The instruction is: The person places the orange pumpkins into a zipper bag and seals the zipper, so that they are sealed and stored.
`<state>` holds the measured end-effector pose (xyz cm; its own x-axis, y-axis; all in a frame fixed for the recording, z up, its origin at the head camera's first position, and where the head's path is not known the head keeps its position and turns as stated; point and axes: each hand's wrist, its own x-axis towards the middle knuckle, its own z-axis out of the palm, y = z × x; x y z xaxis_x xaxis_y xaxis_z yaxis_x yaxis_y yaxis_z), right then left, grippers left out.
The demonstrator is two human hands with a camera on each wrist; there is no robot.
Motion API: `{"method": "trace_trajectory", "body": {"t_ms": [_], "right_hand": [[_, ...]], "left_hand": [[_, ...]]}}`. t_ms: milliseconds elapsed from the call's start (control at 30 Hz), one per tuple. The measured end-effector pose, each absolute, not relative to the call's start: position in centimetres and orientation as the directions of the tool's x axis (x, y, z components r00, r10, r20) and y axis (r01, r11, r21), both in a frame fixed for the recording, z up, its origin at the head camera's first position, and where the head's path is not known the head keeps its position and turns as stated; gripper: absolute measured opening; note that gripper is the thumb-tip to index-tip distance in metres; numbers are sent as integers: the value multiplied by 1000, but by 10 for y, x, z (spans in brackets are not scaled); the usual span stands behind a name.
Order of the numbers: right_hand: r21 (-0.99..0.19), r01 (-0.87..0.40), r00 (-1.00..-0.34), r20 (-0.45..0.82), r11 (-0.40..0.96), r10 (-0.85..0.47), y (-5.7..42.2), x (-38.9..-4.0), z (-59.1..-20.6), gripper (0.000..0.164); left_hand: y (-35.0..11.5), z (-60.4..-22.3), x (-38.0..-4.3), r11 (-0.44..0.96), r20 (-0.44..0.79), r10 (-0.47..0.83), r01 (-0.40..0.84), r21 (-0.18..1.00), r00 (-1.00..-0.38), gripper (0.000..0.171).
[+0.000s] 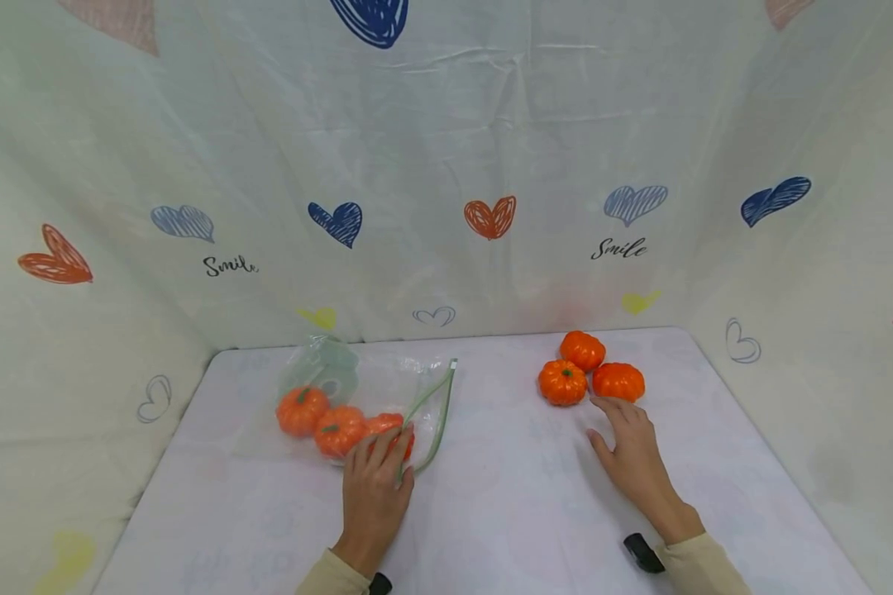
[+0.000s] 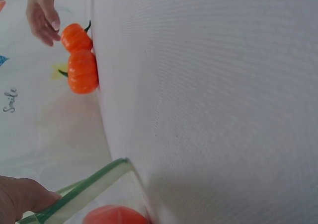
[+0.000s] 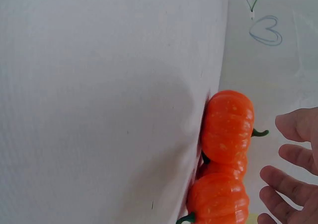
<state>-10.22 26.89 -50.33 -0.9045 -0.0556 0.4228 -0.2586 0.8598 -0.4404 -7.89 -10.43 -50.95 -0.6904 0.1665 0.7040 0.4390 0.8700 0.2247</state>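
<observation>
On the left of the table lies a clear zip bag [image 1: 432,388] with green edging at its mouth, which stands parted toward the right. Inside it are three small orange pumpkins [image 1: 303,411]. My left hand [image 1: 375,479] holds the near edge of the mouth, its thumb [image 2: 35,196] against the green strip [image 2: 84,189] and its fingers over the rightmost pumpkin. Three more pumpkins [image 1: 563,383] sit grouped at the back right, stems green. Just in front of them hovers my right hand [image 1: 632,450], fingers spread and holding nothing; in the right wrist view its fingers [image 3: 293,157] face the pumpkins [image 3: 228,127].
A white cloth covers the table [image 1: 491,512]. Behind it and along both sides hangs a pale curtain [image 1: 432,165] printed with hearts and the word Smile. Dark wrist-worn devices [image 1: 643,552] show at both sleeves.
</observation>
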Motion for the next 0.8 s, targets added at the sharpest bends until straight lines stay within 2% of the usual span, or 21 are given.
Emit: {"method": "trace_trajectory", "body": {"t_ms": [300,800], "right_hand": [[-435,-225,-896,444,872,-10,290,-108,-497,48],[-418,-139,-906,419,898,55,315,-125,-500,56]], "left_hand": [[-105,-509,-78,866,706,162,442,233,-690,72],[-106,-510,-78,865,709,164,446,231,-685,75]]}}
